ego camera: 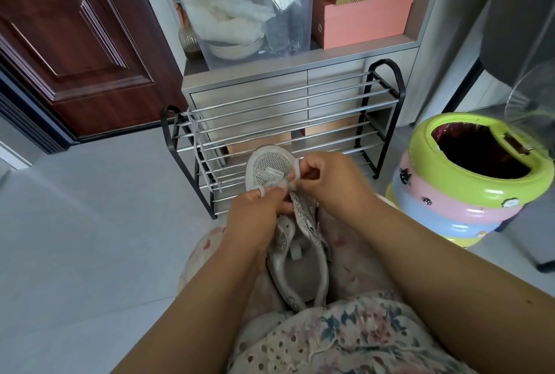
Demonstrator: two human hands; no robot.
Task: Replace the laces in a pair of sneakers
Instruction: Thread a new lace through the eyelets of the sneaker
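A grey sneaker [288,232] with sparkly trim lies on the person's lap, toe pointing away toward the shoe rack [282,133]. A white lace [295,170] loops over the front of the shoe, near the lowest lace holes.

The left hand [255,214] holds the shoe's left side, and its fingers pinch the lace by the eyelets. The right hand [327,181] is curled over the toe end, and its fingertips pinch the other bit of lace. Both hands meet at the same spot, just touching. It looks like the first crossing of the lace is being worked. Which hole the lace goes through is too small to tell.

Another white lace [198,148] hangs over the left end of the rack. A green, pink and blue bin [468,190] stands on the floor to the right.

The shoe only rests on the lap, so a hard pull could tip it and let it slide down. If one end is pulled much more than the other, the two ends could come out uneven. The lace tip could also slip back out of its hole if the pinch goes loose. The lace could twist and lie bumpy.
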